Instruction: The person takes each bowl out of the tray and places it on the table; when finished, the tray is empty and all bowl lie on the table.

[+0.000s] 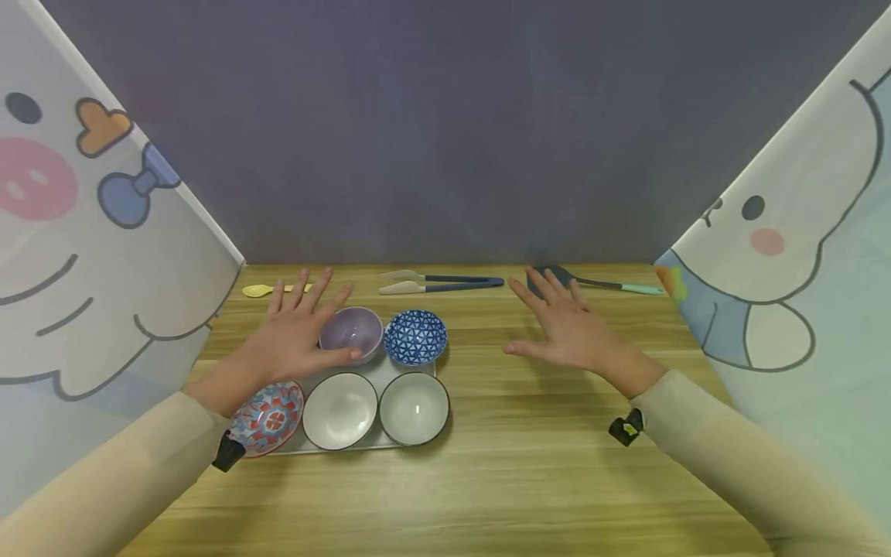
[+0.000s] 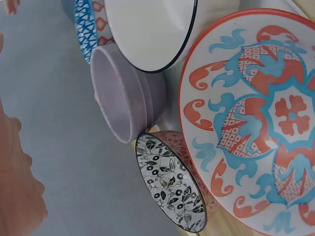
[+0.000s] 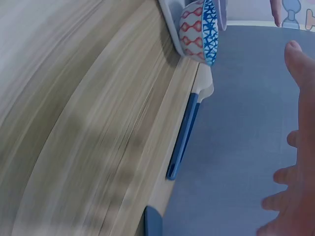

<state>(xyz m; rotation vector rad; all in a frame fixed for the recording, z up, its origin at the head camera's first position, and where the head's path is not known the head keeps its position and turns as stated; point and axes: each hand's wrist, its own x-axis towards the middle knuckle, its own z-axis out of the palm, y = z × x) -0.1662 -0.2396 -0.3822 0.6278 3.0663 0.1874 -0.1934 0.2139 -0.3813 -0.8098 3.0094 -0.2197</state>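
Note:
My left hand (image 1: 295,333) spreads its fingers above the bowls at the left, nearest the purple bowl (image 1: 358,329), and holds nothing. Beneath its wrist lies a red-and-blue patterned bowl (image 1: 267,418). A black-and-white floral bowl (image 2: 170,182), seen in the left wrist view, is hidden by that hand in the head view. Two white bowls with dark rims, one (image 1: 339,411) left of the other (image 1: 414,408), and a blue triangle-patterned bowl (image 1: 415,338) sit beside these. My right hand (image 1: 571,333) hovers with fingers spread over the table, nearest a dark spatula (image 1: 550,280), holding nothing.
The bowls stand on a pale tray (image 1: 379,373) on the wooden table (image 1: 487,487). Tongs (image 1: 445,285) with dark handles lie along the back, and a yellow spoon (image 1: 257,291) lies at the back left. A grey wall (image 1: 445,139) rises behind, with cartoon-printed panels (image 1: 800,255) at both sides.

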